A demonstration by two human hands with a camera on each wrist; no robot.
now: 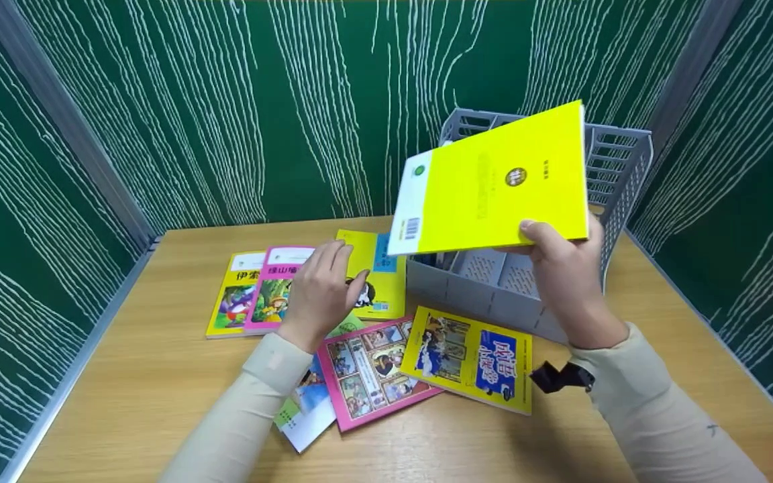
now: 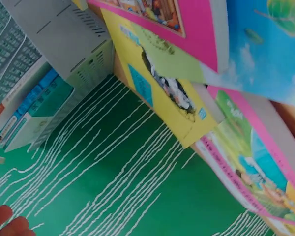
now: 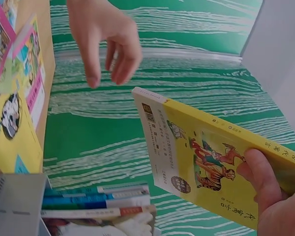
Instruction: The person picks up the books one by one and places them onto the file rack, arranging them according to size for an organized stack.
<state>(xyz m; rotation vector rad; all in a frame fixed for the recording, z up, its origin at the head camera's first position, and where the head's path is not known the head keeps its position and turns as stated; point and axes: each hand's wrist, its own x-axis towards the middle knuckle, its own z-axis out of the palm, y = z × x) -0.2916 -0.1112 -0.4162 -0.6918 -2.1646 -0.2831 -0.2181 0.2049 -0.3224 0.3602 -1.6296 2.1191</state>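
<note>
My right hand [image 1: 564, 268] grips a yellow book [image 1: 504, 181] by its lower right corner, thumb on the back cover and fingers underneath. The book is held raised, overlapping the grey basket [image 1: 487, 295] in the head view. In the right wrist view its front cover [image 3: 201, 162] shows a tiger and other animals. My left hand [image 1: 323, 288] hovers with relaxed fingers and holds nothing. Below it lie a pink-edged book [image 1: 279, 288] and a yellow book with a blue label [image 1: 380, 268].
Several books stand in the basket, their spines [image 3: 93, 201] visible in the right wrist view. On the wooden table [image 1: 125, 376] lie a yellow book [image 1: 480, 362], a pink comic-panel book [image 1: 366, 396] and a blue-white book [image 1: 313, 402]. Green walls [image 1: 306, 100] enclose the table.
</note>
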